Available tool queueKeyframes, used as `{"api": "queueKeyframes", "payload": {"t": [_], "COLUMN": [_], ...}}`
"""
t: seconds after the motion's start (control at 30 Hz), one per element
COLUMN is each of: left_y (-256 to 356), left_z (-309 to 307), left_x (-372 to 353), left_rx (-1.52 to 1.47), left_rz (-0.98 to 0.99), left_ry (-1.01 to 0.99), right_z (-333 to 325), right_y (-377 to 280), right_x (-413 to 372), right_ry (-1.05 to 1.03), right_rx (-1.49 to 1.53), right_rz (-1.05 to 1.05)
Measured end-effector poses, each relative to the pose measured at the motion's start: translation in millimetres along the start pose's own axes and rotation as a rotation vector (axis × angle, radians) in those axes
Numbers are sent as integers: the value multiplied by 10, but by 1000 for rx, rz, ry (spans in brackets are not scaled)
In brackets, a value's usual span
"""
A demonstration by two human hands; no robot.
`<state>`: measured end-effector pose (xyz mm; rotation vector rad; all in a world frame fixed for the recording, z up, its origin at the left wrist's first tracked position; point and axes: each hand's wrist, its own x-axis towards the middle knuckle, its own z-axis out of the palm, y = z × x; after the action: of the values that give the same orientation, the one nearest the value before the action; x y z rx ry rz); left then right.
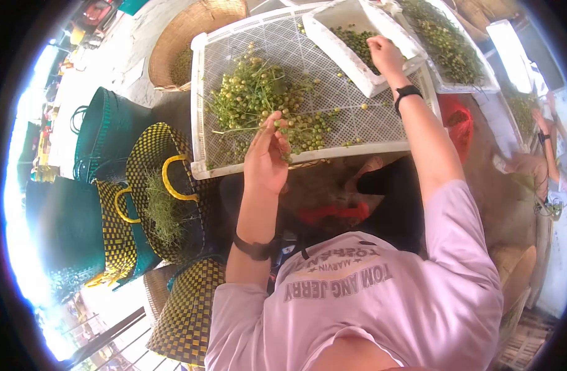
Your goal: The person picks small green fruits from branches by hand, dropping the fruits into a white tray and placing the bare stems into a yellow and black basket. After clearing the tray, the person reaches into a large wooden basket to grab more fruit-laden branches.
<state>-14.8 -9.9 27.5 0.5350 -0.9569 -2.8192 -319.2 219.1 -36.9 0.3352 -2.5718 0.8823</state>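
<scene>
A white mesh tray (pixel 357 148) lies in front of me, with a heap of small round green fruits on thin stems (pixel 249 89) on its left half. At the near edge of the heap my left hand (pixel 270 154) is raised with curled fingers around some of the green fruits. A white foam box (pixel 323 40) rests across the tray's far right corner, with loose green fruits (pixel 356 46) inside. Over the box's right part is my right hand (pixel 385 57), its fingers bent together; whatever they hold, if anything, is hidden.
Beyond the tray's left corner stands a woven basket (pixel 172 37). Yellow-black woven bags (pixel 135 154) and teal bags (pixel 110 133) stand at left. Another tray of stemmed fruits (pixel 441 43) is at upper right. Another person's arm (pixel 549 148) shows at far right, near a red bag (pixel 459 130).
</scene>
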Motion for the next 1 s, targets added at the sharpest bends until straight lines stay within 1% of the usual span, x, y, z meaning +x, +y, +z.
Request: {"api": "queueKeyframes", "payload": {"t": [0.03, 0.07, 0.13, 0.2, 0.23, 0.3, 0.33, 0.4, 0.43, 0.5, 0.53, 0.6, 0.63, 0.7, 0.73, 0.8, 0.83, 0.9, 0.93, 1.0], "left_y": [26, 43, 60, 44, 14, -45, -73, -104, -113, -126, -116, -96, -107, -119, -133, -160, -173, -204, -199, -179], "left_z": [10, 31, 94, 161, 174, 210, 217, 235, 268, 353, 329, 261, 262, 293, 298, 304, 291, 254, 252, 248], "left_x": [2, -5, -25, -30, -23, -8, -6, -24, -53, -122, -120, -121, -140, -174, -182, -190, -187, -160, -155, -168], "left_rx": [1, -47, -94, -165, -161, -98, -93, 199, 204, 409, 415, 685, 687, 721, 720, 629, 629, 423, 418, 408], "left_rz": [5, -21, -59, -118, -133, -138, -151, -61, -62, 4, 3, -26, -30, -35, -36, -45, -43, -47, -40, -33], "left_ry": [6, 2, -2, 16, 15, -29, -36, -99, -102, 4, 1, -48, -51, -73, -75, -64, -61, -12, -5, 74], "right_z": [-64, -118, -354, -521, -723, -783, -808, -840, -831, -815, -824, -861, -869, -860, -857, -851, -876, -966, -1000, -1036], "right_y": [-76, -151, -546, -876, -1134, -1338, -1392, -1449, -1418, -1364, -1355, -1348, -1343, -1336, -1327, -1339, -1345, -1327, -1309, -1273], "right_x": [-40, -133, -504, -1063, -1335, -1719, -1809, -1896, -1915, -1960, -1972, -2001, -2034, -2107, -2136, -2176, -2179, -2147, -2121, -2066], "right_ry": [86, 116, 33, -351, -666, -885, -871, -932, -926, -859, -853, -801, -797, -900, -898, -804, -808, -754, -766, -679], "right_rx": [69, 250, 635, 762, 1043, 1227, 1228, 1613, 1618, 1648, 1653, 1649, 1649, 1591, 1590, 1641, 1642, 1782, 1780, 1846], "right_rz": [-3, 38, 111, 30, 139, 397, 405, 611, 609, 572, 571, 579, 582, 504, 504, 577, 576, 560, 558, 538]}}
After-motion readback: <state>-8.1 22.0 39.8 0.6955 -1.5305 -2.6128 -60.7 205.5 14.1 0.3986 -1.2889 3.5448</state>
